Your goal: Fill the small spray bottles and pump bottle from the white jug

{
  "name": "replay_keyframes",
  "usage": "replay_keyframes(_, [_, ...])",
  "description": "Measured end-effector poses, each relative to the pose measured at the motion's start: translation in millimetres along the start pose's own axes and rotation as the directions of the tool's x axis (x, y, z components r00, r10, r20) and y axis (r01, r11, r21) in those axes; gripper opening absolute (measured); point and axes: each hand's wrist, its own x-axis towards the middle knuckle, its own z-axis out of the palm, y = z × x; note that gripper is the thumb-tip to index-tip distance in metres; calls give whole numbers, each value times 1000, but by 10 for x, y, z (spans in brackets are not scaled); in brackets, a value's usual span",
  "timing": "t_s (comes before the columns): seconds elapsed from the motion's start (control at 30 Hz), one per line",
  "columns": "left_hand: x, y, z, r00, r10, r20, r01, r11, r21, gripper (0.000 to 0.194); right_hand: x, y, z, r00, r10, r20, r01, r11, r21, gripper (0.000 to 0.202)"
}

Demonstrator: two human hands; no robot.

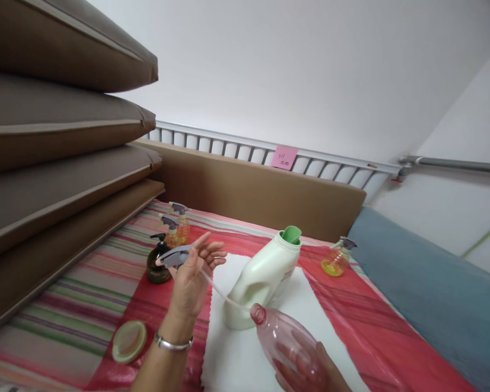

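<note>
My left hand (194,272) holds a grey spray head (175,255) between thumb and fingers, other fingers spread. Its thin clear tube (220,291) slants down to the right, the end near the mouth of a pink transparent bottle (283,343). Wrapped round the lower part of that tilted bottle is my right hand (324,370), partly seen through it. The bottle mouth is uncapped. Behind it a large pale green jug (265,272) stands on a white sheet (228,359), with a green piece (292,234) in its open neck.
Spray bottles with yellow liquid stand at the back left (183,226) and right (335,261). A dark green pump bottle (157,267) is beside my left hand. A round pale lid (129,342) lies front left. Stacked brown cushions (65,120) rise at the left; a radiator (228,148) runs behind.
</note>
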Motion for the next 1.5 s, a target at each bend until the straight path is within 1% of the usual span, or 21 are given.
replay_keyframes(0.1, [-55,-157,80,999,-38,18,37,999,38,39,49,51,50,999,-45,16,45,999,-9,55])
replay_keyframes(0.2, [-146,-371,187,996,-81,42,76,991,109,39,134,94,174,996,-84,-8,84,996,15,59])
replay_keyframes(0.27, [-209,-495,249,992,-111,52,104,986,127,37,197,104,264,994,-110,-16,111,993,34,65])
replay_keyframes(0.37, [-271,-584,293,988,-144,62,137,985,108,32,277,112,346,987,-151,-46,154,986,61,75])
replay_keyframes(0.43, [-279,-588,292,987,-152,58,145,984,106,31,307,128,359,985,-163,-60,167,983,71,79])
replay_keyframes(0.53, [-264,-571,276,985,-166,38,161,982,100,30,318,167,349,987,-159,-22,160,983,86,84])
replay_keyframes(0.63, [-251,-569,272,985,-172,33,170,983,67,31,322,199,338,988,-152,-2,151,984,97,79])
replay_keyframes(0.73, [-254,-574,282,984,-174,47,173,984,35,33,338,209,331,997,-54,-57,62,987,150,68])
replay_keyframes(0.83, [-261,-571,292,983,-173,54,172,985,20,34,348,199,320,991,61,-119,-36,978,208,62])
replay_keyframes(0.97, [-262,-564,299,980,-190,63,189,982,23,36,314,173,328,991,97,-96,-74,972,221,59])
replay_keyframes(1.07, [-261,-562,303,980,-188,68,186,982,29,36,247,168,371,990,112,-80,-94,974,205,56])
replay_keyframes(1.13, [-265,-561,306,978,-195,76,193,981,34,35,186,169,410,994,94,-49,-81,974,209,53])
replay_keyframes(1.2, [-272,-560,307,975,-206,86,204,978,38,33,129,165,447,997,80,11,-81,977,199,52])
replay_keyframes(1.27, [-275,-557,304,973,-210,93,207,977,43,32,98,155,474,992,102,80,-114,980,160,54])
replay_keyframes(1.37, [-267,-548,290,972,-211,101,207,977,45,31,121,145,491,977,143,159,-158,984,87,57])
replay_keyframes(1.43, [-252,-530,276,971,-216,101,214,976,32,32,159,158,495,977,115,181,-122,992,30,57])
replay_keyframes(1.5, [-233,-500,261,970,-225,89,225,974,10,35,174,183,496,978,55,203,-49,998,-34,64])
